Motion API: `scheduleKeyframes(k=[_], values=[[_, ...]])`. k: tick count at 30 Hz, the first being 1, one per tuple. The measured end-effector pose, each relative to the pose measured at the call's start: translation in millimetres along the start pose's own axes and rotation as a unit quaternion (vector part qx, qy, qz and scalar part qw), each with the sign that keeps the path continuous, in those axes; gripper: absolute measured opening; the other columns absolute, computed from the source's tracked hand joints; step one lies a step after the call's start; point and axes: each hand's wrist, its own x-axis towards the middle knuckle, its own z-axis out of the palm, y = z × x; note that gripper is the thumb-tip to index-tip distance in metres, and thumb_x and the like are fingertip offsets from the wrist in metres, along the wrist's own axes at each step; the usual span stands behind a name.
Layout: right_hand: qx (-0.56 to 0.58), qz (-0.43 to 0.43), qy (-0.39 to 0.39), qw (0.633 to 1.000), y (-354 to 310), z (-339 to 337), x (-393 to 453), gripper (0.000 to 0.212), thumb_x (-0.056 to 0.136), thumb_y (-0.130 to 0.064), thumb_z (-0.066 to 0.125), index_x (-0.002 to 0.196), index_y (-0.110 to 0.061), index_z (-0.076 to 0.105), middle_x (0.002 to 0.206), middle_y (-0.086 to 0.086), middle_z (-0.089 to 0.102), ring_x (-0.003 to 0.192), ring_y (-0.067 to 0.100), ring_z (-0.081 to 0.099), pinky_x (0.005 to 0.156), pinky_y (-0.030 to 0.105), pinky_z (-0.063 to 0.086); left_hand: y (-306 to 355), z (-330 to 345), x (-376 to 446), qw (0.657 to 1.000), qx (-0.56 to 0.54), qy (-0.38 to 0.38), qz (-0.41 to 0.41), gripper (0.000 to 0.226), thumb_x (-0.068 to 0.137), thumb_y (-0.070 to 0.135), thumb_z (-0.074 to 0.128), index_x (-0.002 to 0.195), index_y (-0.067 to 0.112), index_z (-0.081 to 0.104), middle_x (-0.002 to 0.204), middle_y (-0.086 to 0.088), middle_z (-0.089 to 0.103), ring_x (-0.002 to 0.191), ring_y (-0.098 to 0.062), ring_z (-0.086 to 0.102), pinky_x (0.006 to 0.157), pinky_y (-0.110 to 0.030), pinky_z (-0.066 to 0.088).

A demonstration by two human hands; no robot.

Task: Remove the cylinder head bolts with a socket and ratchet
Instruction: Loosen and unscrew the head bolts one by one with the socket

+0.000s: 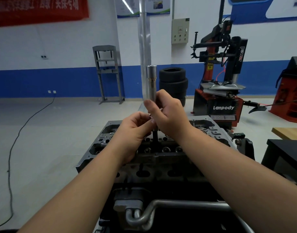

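Note:
A grey cylinder head [216,132] sits on an engine in front of me. Above its middle I hold a long metal socket [152,81] upright. My right hand [168,115] grips the socket's lower part. My left hand [136,130] pinches the piece just under it, where a dark bolt shank [155,136] hangs down toward the head. The joint between socket and bolt is hidden by my fingers. No ratchet is in view.
Grey metal pipes [161,209] cross the near side of the engine. A black table [285,152] and a wooden top [289,132] stand at right. A tyre changer [218,91], stacked tyres [173,81] and a press frame [107,71] stand behind. A black cable [13,148] runs over the floor at left.

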Motion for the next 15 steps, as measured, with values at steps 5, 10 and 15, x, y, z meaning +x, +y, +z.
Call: scheduleKeyframes(k=[5,10,15], values=[[0.031,0.013,-0.010,0.999,3.2,1.0,0.4,0.027,0.103,-0.032,0.046,0.091,-0.013,0.060,0.076,-0.003,0.067,0.071,0.009,0.066,0.064,0.025,0.053,-0.1,-2.8,1.9,0.998,-0.026,-0.047,-0.030,0.028,0.105,0.028,0.050,0.124,0.018,0.068,0.116,-0.006,0.076,0.115,-0.021,0.070,0.109,-0.044,0.049],[0.021,-0.005,-0.003,1.000,1.3,0.8,0.7,0.035,0.101,-0.040,0.045,0.095,-0.011,0.063,0.072,0.000,0.067,0.066,0.010,0.066,0.063,0.027,0.054,-0.7,-2.7,1.2,0.999,-0.013,-0.031,-0.001,0.038,0.088,0.039,0.066,0.118,0.015,0.070,0.108,-0.007,0.077,0.107,-0.024,0.073,0.099,-0.041,0.056],[0.004,-0.020,0.024,1.000,-1.7,-0.8,0.3,0.024,0.099,-0.036,0.050,0.085,-0.018,0.055,0.066,0.001,0.063,0.060,0.016,0.062,0.058,0.039,0.053,-3.1,-0.6,2.0,1.000,-0.017,-0.004,0.003,0.038,0.087,0.044,0.065,0.112,0.016,0.074,0.109,-0.010,0.077,0.113,-0.034,0.069,0.106,-0.050,0.050]])
